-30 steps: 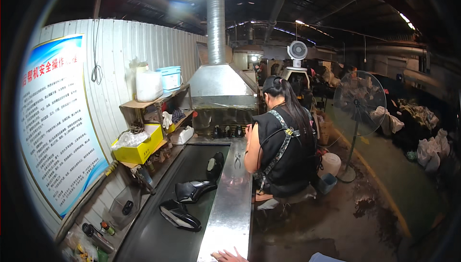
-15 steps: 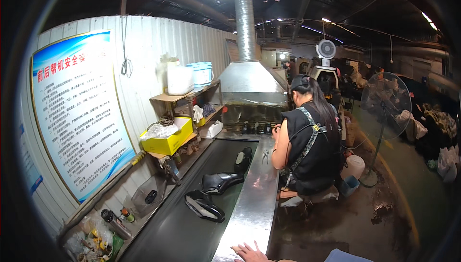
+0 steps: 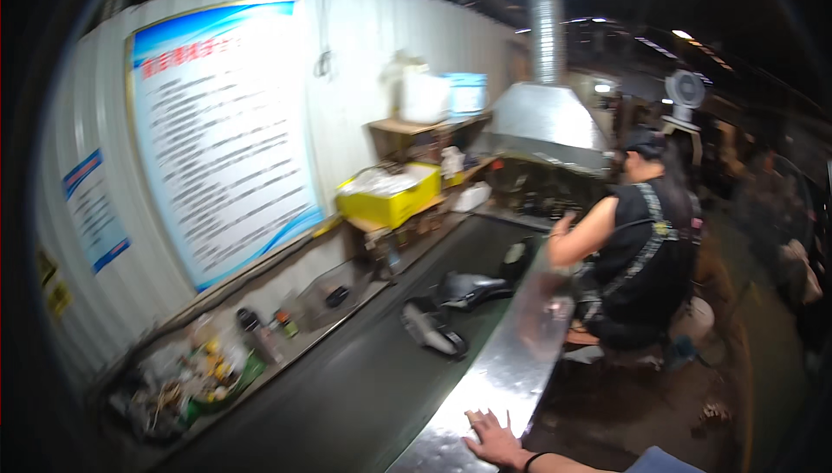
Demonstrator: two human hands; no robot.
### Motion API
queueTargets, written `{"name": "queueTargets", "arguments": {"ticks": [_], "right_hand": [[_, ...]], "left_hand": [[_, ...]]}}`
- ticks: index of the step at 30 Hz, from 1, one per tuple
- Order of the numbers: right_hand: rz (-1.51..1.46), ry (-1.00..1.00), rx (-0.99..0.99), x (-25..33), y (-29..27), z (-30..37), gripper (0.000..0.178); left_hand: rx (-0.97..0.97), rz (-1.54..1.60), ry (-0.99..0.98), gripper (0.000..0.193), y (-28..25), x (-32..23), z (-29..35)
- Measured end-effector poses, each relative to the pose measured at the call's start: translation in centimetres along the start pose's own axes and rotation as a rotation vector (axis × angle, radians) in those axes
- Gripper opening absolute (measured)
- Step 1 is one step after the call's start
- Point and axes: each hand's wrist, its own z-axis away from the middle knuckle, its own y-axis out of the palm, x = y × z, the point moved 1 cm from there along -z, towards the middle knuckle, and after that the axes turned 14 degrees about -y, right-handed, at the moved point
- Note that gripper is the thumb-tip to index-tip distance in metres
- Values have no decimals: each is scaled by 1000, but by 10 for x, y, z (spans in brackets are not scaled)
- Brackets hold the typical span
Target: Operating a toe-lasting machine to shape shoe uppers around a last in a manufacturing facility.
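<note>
My right hand [image 3: 494, 440] lies palm down on the shiny metal ledge [image 3: 485, 386], fingers spread and holding nothing. A dark band circles its wrist, and something yellowish shows on one finger. My left hand is out of sight. Beyond the ledge runs a dark conveyor belt [image 3: 338, 386]. Three black shoes rest on the belt, blurred by motion: a near shoe [image 3: 433, 328] tipped so its pale underside shows, a middle shoe [image 3: 472, 290] and a far shoe [image 3: 517, 256]. None of them is touched by my hand.
A co-worker [image 3: 641, 265] in black sits to the right of the ledge, near a metal hood [image 3: 550, 122]. Along the wall stand a yellow box [image 3: 390, 200] on a shelf, a dark flask [image 3: 251, 324] and a heap of plastic bags and scraps [image 3: 186, 382].
The view has swung left, so the wall, belt and shoes appear farther right and more blurred. More of my right forearm shows, and the hand stays spread on the ledge.
</note>
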Motion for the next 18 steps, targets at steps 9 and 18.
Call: {"name": "queueTargets", "arguments": {"ticks": [9,18], "right_hand": [[-7,30,-21,9,-13,8,76],[-11,31,-28,9,-16,9,74]], "left_hand": [[192,73,-86,74,9,-3,-11],[241,8,-103,75,-1,-6,-11]]}}
